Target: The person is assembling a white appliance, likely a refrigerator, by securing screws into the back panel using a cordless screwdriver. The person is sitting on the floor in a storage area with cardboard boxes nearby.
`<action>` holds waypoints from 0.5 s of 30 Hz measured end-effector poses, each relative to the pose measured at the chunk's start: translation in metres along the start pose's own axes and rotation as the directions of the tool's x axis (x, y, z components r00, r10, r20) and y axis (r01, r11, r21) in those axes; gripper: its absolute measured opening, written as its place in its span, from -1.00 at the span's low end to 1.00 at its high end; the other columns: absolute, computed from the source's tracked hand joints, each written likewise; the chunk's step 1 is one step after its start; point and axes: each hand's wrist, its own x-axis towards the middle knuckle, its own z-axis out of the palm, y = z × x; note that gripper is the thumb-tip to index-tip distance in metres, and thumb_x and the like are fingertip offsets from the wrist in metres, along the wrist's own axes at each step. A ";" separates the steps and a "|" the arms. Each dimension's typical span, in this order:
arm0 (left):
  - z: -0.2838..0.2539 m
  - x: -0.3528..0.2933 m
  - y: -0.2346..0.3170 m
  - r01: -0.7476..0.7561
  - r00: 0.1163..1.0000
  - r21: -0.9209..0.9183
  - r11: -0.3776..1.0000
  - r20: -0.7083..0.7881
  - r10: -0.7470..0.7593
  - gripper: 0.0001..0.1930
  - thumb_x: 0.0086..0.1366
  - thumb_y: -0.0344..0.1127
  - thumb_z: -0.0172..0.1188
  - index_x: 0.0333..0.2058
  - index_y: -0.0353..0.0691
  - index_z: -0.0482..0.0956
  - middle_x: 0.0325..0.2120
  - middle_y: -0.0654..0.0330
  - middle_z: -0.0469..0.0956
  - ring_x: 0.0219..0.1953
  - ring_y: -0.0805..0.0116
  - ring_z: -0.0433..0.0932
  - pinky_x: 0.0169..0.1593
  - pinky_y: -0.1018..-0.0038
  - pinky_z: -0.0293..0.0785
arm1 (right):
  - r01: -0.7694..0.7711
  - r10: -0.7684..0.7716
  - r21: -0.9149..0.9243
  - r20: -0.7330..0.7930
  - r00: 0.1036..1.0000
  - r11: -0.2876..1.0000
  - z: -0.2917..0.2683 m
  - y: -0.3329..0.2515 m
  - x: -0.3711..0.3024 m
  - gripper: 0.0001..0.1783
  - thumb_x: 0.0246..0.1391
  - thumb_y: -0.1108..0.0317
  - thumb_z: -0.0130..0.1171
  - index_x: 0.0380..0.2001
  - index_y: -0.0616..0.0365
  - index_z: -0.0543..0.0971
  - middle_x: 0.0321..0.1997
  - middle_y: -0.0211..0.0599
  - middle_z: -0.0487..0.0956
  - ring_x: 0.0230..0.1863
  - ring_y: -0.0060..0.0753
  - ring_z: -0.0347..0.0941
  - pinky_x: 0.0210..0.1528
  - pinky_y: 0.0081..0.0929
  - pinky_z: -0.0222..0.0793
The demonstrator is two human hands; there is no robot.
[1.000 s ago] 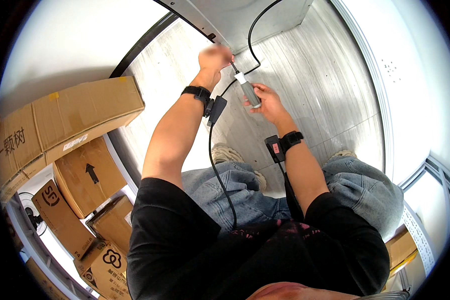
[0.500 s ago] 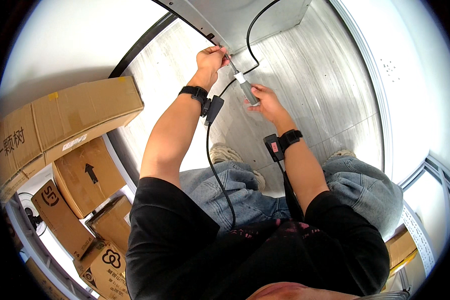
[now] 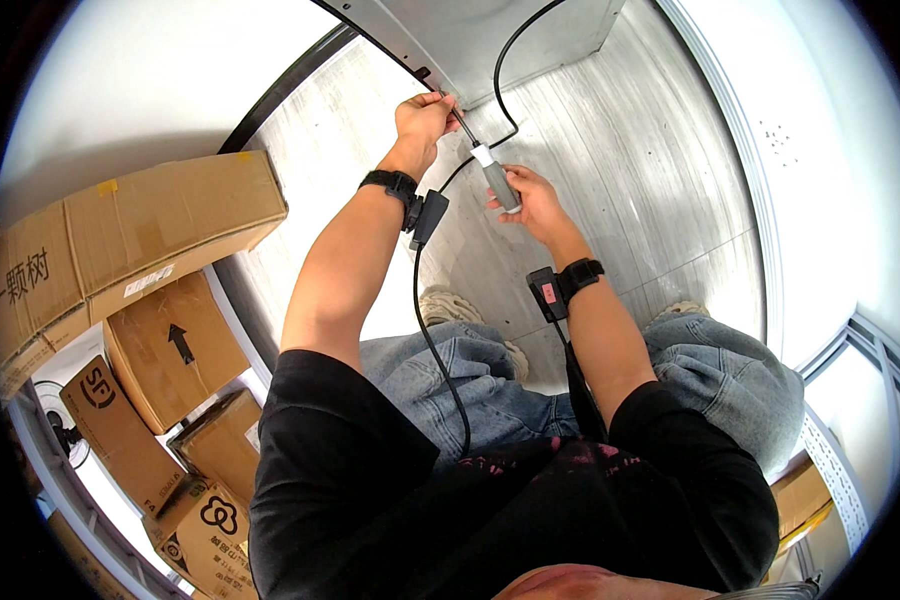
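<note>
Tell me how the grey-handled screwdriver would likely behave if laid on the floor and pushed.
The screwdriver should be stiff, as its slim shaft runs straight. Its handle looks rounded, so it might roll. Because the handle is much thicker than the shaft, it would probably curve rather than roll straight.

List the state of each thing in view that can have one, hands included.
Left hand: fingers closed around the screwdriver's shaft
Right hand: closed on its handle
Screwdriver: held, slanted toward the grey metal panel; tip contact unclear
Black cable: loosely curved
Left wrist strap: fastened
Right wrist strap: fastened
Long cardboard box: looks shut
Arrow-marked cardboard box: looks shut
</note>
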 end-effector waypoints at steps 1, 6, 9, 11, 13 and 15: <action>0.002 -0.001 0.000 -0.001 1.000 -0.035 0.999 0.008 0.001 -0.82 0.13 -0.49 0.23 -0.33 -0.37 0.41 -0.48 0.13 0.52 -0.59 0.45 0.49 -0.51 0.59 0.52 | 0.054 -0.057 -0.077 -0.040 0.998 0.996 -0.001 0.003 0.002 -0.60 0.04 0.33 0.19 -0.04 0.18 0.42 -0.27 -0.40 0.47 -0.27 -0.51 0.40 -0.31 -0.46 0.45; 0.003 -0.007 0.001 -0.007 1.000 0.021 1.000 -0.018 0.008 -0.80 0.15 -0.49 0.21 -0.30 -0.38 0.38 -0.47 0.12 0.52 -0.56 0.42 0.53 -0.51 0.59 0.50 | 0.195 -0.229 -0.376 -0.046 0.972 0.906 0.000 0.010 0.008 -0.60 0.03 0.35 0.20 -0.04 0.14 0.42 -0.27 -0.43 0.47 -0.28 -0.52 0.40 -0.29 -0.42 0.47; 0.004 -0.006 0.003 -0.028 1.000 0.043 0.999 -0.006 0.028 -0.78 0.15 -0.48 0.22 -0.29 -0.39 0.37 -0.47 0.11 0.52 -0.56 0.41 0.53 -0.50 0.59 0.49 | 0.195 -0.232 -0.397 -0.048 0.972 0.897 0.003 0.012 0.009 -0.60 0.05 0.31 0.17 -0.02 0.13 0.42 -0.27 -0.42 0.47 -0.25 -0.49 0.42 -0.29 -0.41 0.48; 0.002 -0.005 0.000 -0.055 0.998 -0.022 0.998 0.006 0.056 -0.77 0.15 -0.47 0.22 -0.28 -0.41 0.37 -0.48 0.10 0.52 -0.56 0.40 0.52 -0.50 0.59 0.49 | 0.103 -0.110 -0.160 -0.035 0.993 0.982 0.006 0.006 -0.001 -0.59 0.08 0.27 0.15 -0.01 0.13 0.41 -0.24 -0.40 0.48 -0.23 -0.47 0.44 -0.29 -0.40 0.48; -0.002 -0.004 -0.002 -0.075 0.997 -0.057 0.996 0.000 0.076 -0.81 0.14 -0.46 0.23 -0.33 -0.39 0.42 -0.49 0.11 0.52 -0.57 0.39 0.52 -0.50 0.56 0.48 | 0.022 -0.021 -0.039 0.028 0.999 0.999 0.006 0.002 -0.003 -0.58 0.09 0.23 0.12 0.00 0.14 0.40 -0.22 -0.38 0.48 -0.21 -0.45 0.46 -0.30 -0.39 0.48; -0.003 0.000 -0.006 -0.072 0.997 -0.085 0.994 0.027 0.075 -0.85 0.12 -0.45 0.24 -0.39 -0.37 0.45 -0.51 0.12 0.53 -0.57 0.37 0.52 -0.51 0.52 0.48 | -0.027 0.031 -0.039 0.109 0.994 0.999 -0.002 0.001 0.000 -0.57 0.11 0.19 0.09 0.01 0.14 0.39 -0.19 -0.36 0.47 -0.19 -0.43 0.47 -0.31 -0.39 0.48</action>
